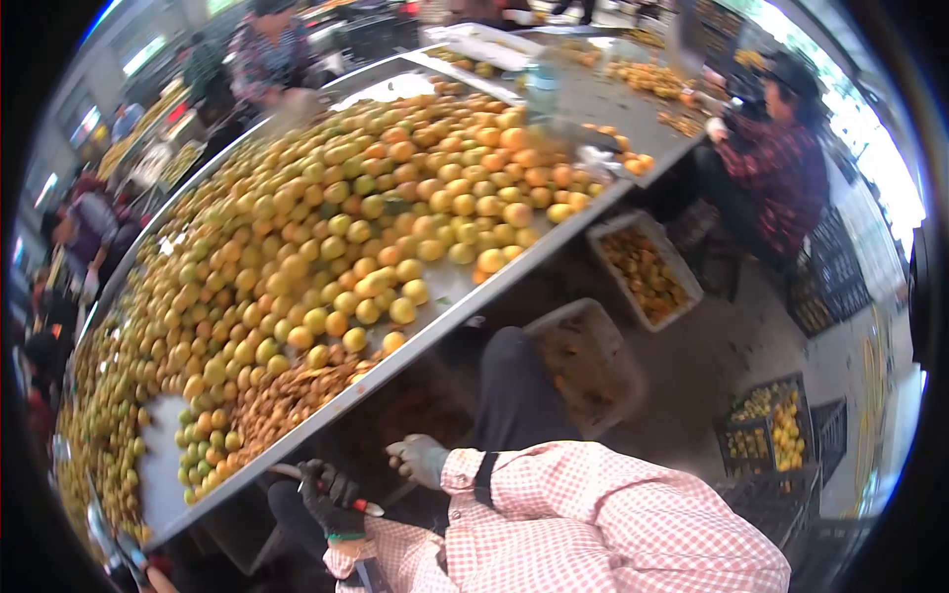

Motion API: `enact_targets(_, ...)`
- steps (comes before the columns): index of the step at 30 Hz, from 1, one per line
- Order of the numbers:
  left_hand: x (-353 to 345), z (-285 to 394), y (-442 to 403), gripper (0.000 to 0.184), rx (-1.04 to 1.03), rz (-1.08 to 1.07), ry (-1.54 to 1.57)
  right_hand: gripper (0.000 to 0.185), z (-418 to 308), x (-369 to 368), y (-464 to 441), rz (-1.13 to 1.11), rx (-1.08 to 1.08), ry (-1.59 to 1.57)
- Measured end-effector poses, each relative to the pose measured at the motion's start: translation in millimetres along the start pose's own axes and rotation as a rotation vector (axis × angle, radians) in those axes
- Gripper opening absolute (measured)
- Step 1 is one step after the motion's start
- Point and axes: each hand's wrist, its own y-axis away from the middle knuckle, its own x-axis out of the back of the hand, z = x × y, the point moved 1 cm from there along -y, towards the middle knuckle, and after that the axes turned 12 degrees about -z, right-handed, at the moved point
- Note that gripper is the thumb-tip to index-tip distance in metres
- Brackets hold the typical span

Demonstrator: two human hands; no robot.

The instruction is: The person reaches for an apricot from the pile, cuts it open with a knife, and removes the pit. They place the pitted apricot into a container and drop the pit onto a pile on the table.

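Observation:
My left hand [334,499], in a black glove with a green cuff edge, is closed around a slim tool with a red part [368,508] poking out; its kind cannot be made out. My right hand [420,460], in a pale grey glove, has its fingers curled beside my dark-trousered knee, and whatever they may hold is hidden. Both hands are apart, below the near rim of a metal table [445,333]. Round yellow-orange and green fruits [326,237] cover much of it. A heap of small brown pieces [297,400] lies at the rim nearest my hands.
Under the table stand a pale crate [588,366] and another crate with fruit pieces [647,272]. Black crates [766,430] holding fruit are to the right. A seated person [776,163] works at the table's right end; other people [272,54] stand along the far side.

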Motion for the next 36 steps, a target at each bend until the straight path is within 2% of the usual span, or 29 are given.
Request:
enact_targets(1,2,3,0,0.025,-0.044,0.02,0.001,0.012,1,-2,1,-0.031,-0.024,0.017)
enact_targets(2,3,5,-3,0.025,0.0,-0.035,0.0,0.012,-2,-1,2,-0.057,-0.042,0.032)
enact_targets(4,3,5,-6,0.025,0.004,-0.067,0.011,0.014,-9,-3,14,-0.247,0.009,-0.049)
enact_targets(8,3,11,-7,0.026,0.005,-0.027,0.067,0.038,-46,-14,48,-0.551,0.131,-0.553)
enact_targets(11,5,13,-8,0.025,-0.009,0.005,0.069,0.049,-63,-12,59,-0.629,0.27,-0.539)
enact_targets(12,4,13,-9,0.024,-0.009,0.017,0.026,0.037,-68,-14,62,-0.577,0.265,-0.554)
enact_targets(14,-1,17,-7,0.024,-0.028,0.047,0.033,0.024,-67,-15,55,-0.332,0.33,-0.491)
enact_targets(15,-4,19,-6,0.023,-0.041,0.028,0.017,0.024,-61,-2,43,-0.338,0.316,-0.483)
enact_targets(17,-6,27,-2,0.021,-0.058,0.034,0.017,0.029,-47,29,13,-0.544,0.146,-0.451)
enact_targets(18,-6,30,0,0.021,-0.064,0.026,0.02,0.03,-51,5,20,-0.42,0.09,-0.36)
enact_targets(20,-2,37,5,0.019,-0.121,0.032,0.042,0.028,-60,-36,22,-0.385,0.14,-0.23)
enact_targets(22,0,39,5,0.018,-0.125,0.019,0.017,0.032,-77,-83,18,-0.381,0.31,0.012)
enact_targets(23,2,39,5,0.019,-0.132,0.03,0.015,0.032,-82,-97,7,-0.379,0.32,0.014)
enact_targets(25,4,39,4,0.02,-0.135,0.053,0.013,0.029,-92,-117,-9,-0.392,0.697,0.522)
enact_targets(26,3,39,4,0.02,-0.132,0.045,0.013,0.029,-97,-122,-9,-0.389,0.705,0.524)
enact_targets(29,8,40,3,0.021,-0.125,0.075,-0.007,0.031,-107,-120,-8,-0.372,0.528,0.392)
enact_targets(30,11,40,3,0.021,-0.124,0.068,-0.005,0.031,-116,-108,-8,-0.371,0.534,0.396)
enact_targets(31,12,39,3,0.02,-0.116,0.063,-0.009,0.03,-125,-94,-8,-0.326,0.547,0.529)
enact_targets(32,13,38,2,0.019,-0.108,0.059,-0.011,0.028,-135,-81,-7,-0.279,0.556,0.662)
enact_targets(34,12,36,-1,0.018,-0.102,0.066,-0.02,0.025,-173,-67,0,0.018,0.749,1.028)
enact_targets(36,10,33,-3,0.017,-0.052,0.09,-0.071,0.029,-215,-49,-1,0.346,0.816,1.41)
